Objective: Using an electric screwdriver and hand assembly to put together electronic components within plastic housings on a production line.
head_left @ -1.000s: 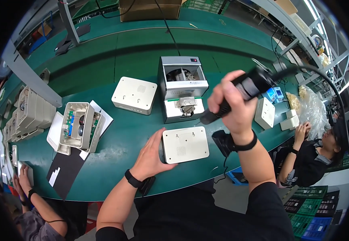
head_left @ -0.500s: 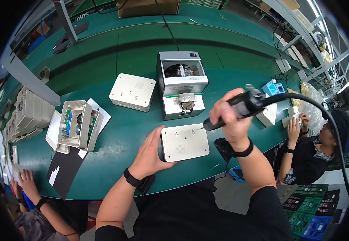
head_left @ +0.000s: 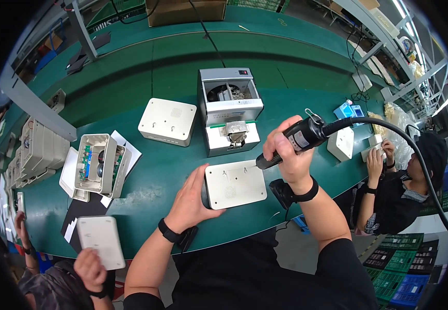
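Note:
A cream plastic casing (head_left: 236, 184) lies on the green bench in front of me, its face with corner holes and two keyhole slots turned up. My left hand (head_left: 192, 198) grips its left side, thumb along the near edge and fingers up the left edge. In my right hand (head_left: 291, 157) is a black corded electric screwdriver (head_left: 302, 135), held tilted, with its tip at the casing's upper right corner. Whether the bit sits in the hole there I cannot tell. Behind the casing stands a grey screw feeder (head_left: 233, 111) with loose screws in its tray.
Another closed casing (head_left: 168, 122) stands left of the feeder. Farther left are an open casing with circuit boards (head_left: 96, 164) and stacked casings (head_left: 41, 147). A co-worker's hand (head_left: 91, 268) holds a cream cover (head_left: 101, 241) at lower left. Another person (head_left: 407, 181) works at right.
The screwdriver has swung slightly left, its tip staying by the casing's upper right corner. At lower left, the co-worker's hand has brought a cream cover over the bench edge.

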The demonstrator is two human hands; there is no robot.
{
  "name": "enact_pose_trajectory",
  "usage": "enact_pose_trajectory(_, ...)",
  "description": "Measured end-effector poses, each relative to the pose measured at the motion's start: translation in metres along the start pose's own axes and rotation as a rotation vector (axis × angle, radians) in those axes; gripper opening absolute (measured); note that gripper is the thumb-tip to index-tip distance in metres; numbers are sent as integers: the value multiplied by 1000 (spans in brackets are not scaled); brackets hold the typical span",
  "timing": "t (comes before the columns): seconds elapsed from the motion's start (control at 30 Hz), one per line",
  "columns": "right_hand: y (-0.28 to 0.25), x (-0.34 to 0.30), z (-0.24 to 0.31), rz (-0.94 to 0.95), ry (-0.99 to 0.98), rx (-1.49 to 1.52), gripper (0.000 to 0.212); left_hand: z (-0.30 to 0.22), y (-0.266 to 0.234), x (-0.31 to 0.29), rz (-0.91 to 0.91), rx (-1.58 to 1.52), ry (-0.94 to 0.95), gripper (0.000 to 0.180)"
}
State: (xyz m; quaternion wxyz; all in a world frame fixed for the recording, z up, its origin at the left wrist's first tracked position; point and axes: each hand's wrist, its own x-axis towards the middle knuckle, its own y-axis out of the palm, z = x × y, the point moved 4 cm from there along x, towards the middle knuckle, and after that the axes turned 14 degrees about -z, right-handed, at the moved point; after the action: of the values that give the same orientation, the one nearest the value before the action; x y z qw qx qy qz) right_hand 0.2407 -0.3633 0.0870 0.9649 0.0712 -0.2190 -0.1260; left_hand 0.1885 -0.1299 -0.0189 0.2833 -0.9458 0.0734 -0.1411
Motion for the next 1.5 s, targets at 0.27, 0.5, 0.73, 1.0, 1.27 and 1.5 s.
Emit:
enact_pose_trajectory(0.27,37,29,39,4,-56,160,19,-8,19,3,-40,13,0,114)
enact_pose_trajectory(0.5,53,49,24,55,-16,-4,19,-8,22,7,-57,10,9,114)
enact_pose_trajectory(0.73,32,14,36,46,29,103,17,-6,21,9,-55,-3,4,115)
enact_pose_trajectory(1.0,50,43,23,25,-104,84,16,-6,24,9,-60,26,-10,115)
enact_pose_trajectory(1.27,39,21,42,76,17,63,17,-5,23,5,-67,6,-12,113)
enact_pose_trajectory(1.5,30,-4,41,121,12,75,21,-10,17,9,-102,-25,-6,107)
